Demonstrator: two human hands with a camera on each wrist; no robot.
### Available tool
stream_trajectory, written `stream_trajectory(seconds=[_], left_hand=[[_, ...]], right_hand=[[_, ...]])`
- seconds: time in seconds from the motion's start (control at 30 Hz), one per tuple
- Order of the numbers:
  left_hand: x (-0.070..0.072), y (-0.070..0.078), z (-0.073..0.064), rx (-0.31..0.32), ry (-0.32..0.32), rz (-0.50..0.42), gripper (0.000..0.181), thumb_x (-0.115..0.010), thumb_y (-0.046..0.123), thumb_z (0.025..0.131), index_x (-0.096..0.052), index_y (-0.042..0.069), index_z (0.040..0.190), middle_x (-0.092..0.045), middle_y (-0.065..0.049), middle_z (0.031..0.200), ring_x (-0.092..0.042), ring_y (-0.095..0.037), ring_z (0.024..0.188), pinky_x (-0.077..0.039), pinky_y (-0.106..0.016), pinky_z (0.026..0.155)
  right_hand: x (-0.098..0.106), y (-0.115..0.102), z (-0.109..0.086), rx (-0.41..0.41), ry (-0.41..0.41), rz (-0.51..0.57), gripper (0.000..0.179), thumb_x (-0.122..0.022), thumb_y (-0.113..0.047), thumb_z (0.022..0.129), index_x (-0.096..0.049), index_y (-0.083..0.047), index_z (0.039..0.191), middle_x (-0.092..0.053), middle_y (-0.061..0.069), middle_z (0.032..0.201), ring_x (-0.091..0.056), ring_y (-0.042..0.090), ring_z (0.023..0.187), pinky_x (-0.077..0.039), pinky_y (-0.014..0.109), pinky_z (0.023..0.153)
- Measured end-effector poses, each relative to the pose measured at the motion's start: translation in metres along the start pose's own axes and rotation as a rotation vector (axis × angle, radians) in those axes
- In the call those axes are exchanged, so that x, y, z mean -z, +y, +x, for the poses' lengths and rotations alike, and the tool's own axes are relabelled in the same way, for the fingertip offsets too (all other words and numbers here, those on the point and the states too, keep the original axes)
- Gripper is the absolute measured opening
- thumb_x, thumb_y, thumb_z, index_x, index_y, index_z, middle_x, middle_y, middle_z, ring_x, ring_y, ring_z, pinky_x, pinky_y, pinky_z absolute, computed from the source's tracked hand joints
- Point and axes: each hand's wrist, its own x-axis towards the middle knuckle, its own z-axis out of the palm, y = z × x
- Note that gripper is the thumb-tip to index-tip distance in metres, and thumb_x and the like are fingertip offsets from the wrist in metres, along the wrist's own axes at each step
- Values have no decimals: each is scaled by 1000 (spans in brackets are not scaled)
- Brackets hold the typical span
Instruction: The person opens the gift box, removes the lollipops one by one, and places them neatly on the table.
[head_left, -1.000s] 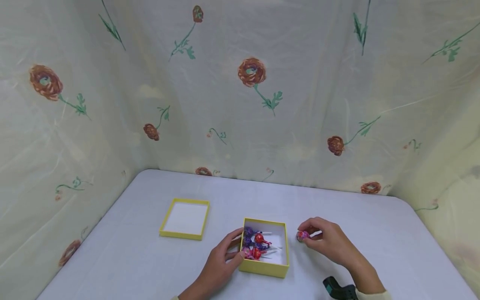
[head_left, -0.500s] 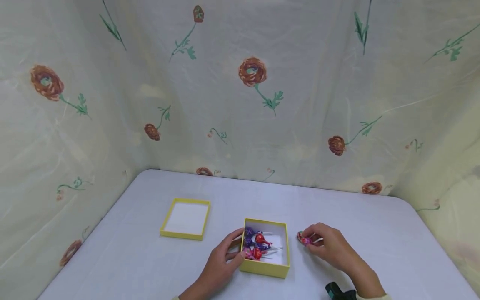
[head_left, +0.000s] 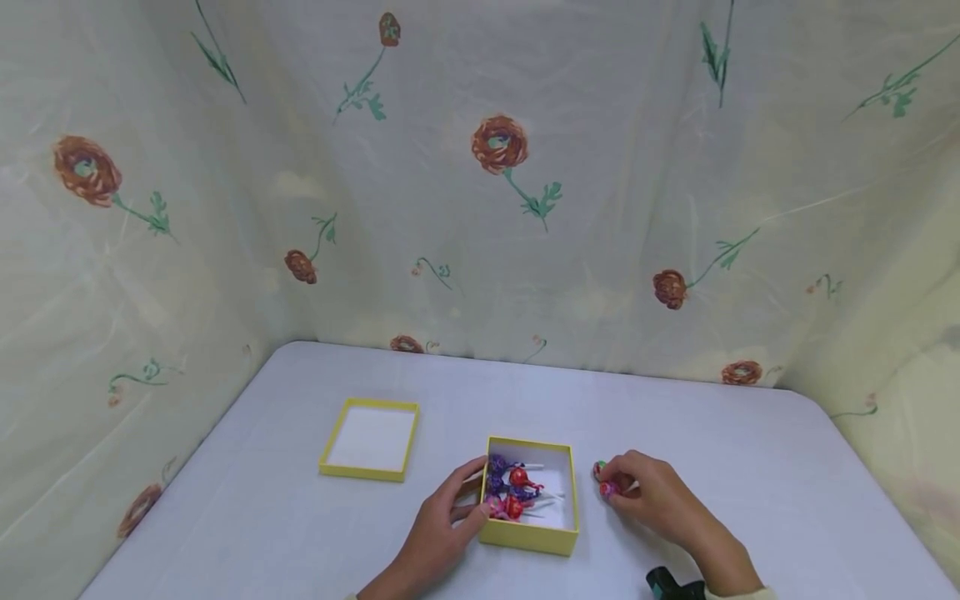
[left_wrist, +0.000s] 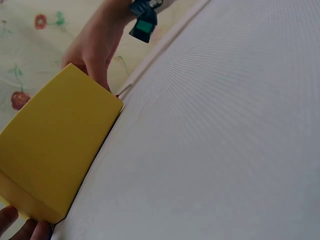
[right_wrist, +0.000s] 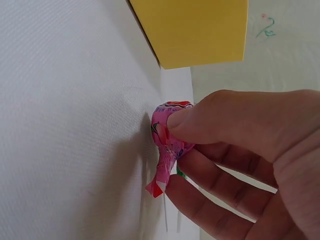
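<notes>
A yellow box (head_left: 528, 537) with white inside stands on the table, holding purple, red and pink wrapped lollipops (head_left: 519, 477) whose white sticks point right. My left hand (head_left: 438, 521) grips the box at its left side, thumb at the front left corner. Right of the box, my right hand (head_left: 663, 500) pinches a pink wrapped lollipop (right_wrist: 167, 135) between thumb and fingers, low over the table. Just beyond it is a second lollipop (head_left: 598, 469) with green and red on its wrapper, partly covered by the fingers. Two sticks show faintly below in the right wrist view.
A shallow yellow lid (head_left: 367, 473), white inside up, lies to the left behind the box. White cloth covers the table (head_left: 262, 517). A flower-printed curtain (head_left: 450, 208) hangs behind and at both sides. A dark wrist strap (head_left: 671, 586) is at my right wrist.
My right hand has shifted slightly toward me, and the pink lollipop with it; the green and red one now shows separately behind. My left hand and the box stay put.
</notes>
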Motion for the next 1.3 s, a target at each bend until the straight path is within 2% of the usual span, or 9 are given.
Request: stream_trajectory(seconds=[0.2,0.4,0.57,0.8,1.03,1.3], left_hand=[[0,2,-1,-16,-3,-14,56,-59,26,94,-39,20,146,-41,-2,149,-47,-25,130,-50,-24,94],[0,1,-2,-35,-3,-31,55,-59,23,95,-39,20,146,-41,-4,149,-47,-25,130,-50,-26,94],[-1,-1,-2,-28,-1,-35,55,-59,21,95,-38,21,147,-41,-4,149,-47,-25,130,-50,-28,95],[-1,3,-3,-36,3,-16,55,-59,24,95,-39,21,146,-41,-2,149,-47,-24,130,-50,-24,94],[-1,5,-3,-25,6,-20,55,-58,19,95,-39,19,146,-41,-5,149,-47,-26,130,-50,-27,94],[-1,1,-1,-22,3,-8,55,-59,26,94,-40,22,146,-42,-2,148,-47,-24,130,-50,-24,94]], right_hand=[[-1,0,1,-8,-4,-6,19,-74,1,78,-70,-12,92,-63,-3,91,-57,11,78,-56,27,67],[-3,-2,2,-18,8,-49,20,-74,2,77,-71,-15,88,-59,-4,85,-56,12,77,-55,27,67],[-4,-4,2,-38,8,-66,22,-73,3,77,-72,-16,86,-59,-4,84,-55,12,77,-55,29,69],[-5,-3,3,-13,12,-78,22,-73,4,77,-72,-16,87,-61,-5,87,-58,10,79,-56,28,70],[-4,-2,3,3,7,-66,20,-73,2,78,-72,-15,89,-62,-4,89,-59,11,79,-56,27,69],[-3,-5,2,-42,7,-56,17,-74,-2,80,-71,-16,89,-63,-4,90,-58,12,81,-56,28,71]])
